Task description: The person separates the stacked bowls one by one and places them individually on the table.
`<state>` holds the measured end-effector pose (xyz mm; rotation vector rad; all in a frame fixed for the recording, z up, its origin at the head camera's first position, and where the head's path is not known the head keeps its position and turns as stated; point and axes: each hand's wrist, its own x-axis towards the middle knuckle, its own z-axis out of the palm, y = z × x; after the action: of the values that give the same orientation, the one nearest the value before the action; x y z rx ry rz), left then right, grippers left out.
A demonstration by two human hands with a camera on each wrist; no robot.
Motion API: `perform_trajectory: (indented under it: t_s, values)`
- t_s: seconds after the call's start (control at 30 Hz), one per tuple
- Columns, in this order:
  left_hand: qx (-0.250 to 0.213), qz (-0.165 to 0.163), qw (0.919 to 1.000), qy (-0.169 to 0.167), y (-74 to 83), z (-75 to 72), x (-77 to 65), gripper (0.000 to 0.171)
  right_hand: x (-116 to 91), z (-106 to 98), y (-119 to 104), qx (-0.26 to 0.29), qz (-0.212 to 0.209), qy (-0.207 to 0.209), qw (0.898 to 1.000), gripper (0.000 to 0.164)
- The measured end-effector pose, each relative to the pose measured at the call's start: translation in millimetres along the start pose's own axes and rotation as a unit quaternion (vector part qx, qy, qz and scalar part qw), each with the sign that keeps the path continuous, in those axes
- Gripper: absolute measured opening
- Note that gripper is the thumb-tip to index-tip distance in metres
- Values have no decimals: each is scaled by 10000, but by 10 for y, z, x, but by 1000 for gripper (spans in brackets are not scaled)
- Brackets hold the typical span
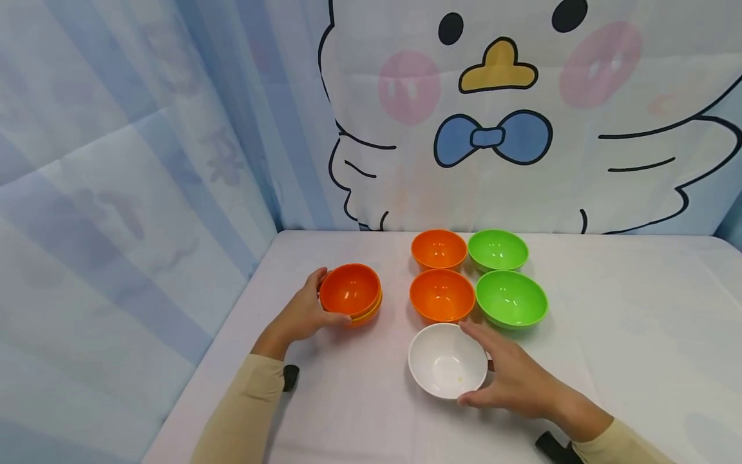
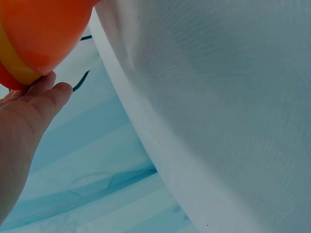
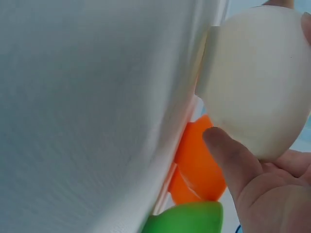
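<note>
Here we have both hands occupied: the left hand (image 1: 304, 312) curls round a nested stack of orange bowls (image 1: 350, 290), thumb on the near side, a yellowish layer showing below the top rim. Over on our right, the right hand (image 1: 518, 377) spreads wide and grips the white bowl (image 1: 446, 361), thumb at its near rim, a finger at the far one. Whether either load is off the white tabletop (image 1: 637, 322), we can't tell.

Now, the danger spots! That white bowl sits right up against the near orange bowl (image 1: 442, 296) as the head view shows it, so a push away from us could well shunt it into the far orange bowl (image 1: 438, 250) just behind. A forward swing of those right fingers might also clip the near green bowl (image 1: 512, 299) and knock it toward the far green bowl (image 1: 498, 250). And over in that stack, we reckon squeezing one layer harder than the rest could make the slick-looking bowls slide or tip toward the open right side.
</note>
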<state>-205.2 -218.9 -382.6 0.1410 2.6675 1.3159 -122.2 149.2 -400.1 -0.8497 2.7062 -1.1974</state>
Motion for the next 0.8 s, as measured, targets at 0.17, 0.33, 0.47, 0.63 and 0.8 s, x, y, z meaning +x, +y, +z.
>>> perform_trajectory:
  t_s: [0.17, 0.33, 0.47, 0.63, 0.8]
  values:
    - [56, -59, 10000, -2, 6, -5, -4, 115, -16, -1, 3, -277, 12, 24, 9996, 106]
    - [73, -64, 9999, 30, 13, -1, -9, 113, -15, 13, 7, -362, 11, 107, 9993, 106]
    - [73, -43, 10000, 22, 7, 8, -25, 113, -13, 26, -5, -361, 88, 96, 9993, 107]
    - [71, -50, 10000, 23, -4, 18, -40, 114, -13, 43, -15, -318, 214, -30, 9993, 107]
    - [117, -17, 9999, 71, 7, 12, -33, 113, 9, 49, -23, -331, 210, -40, 9992, 106]
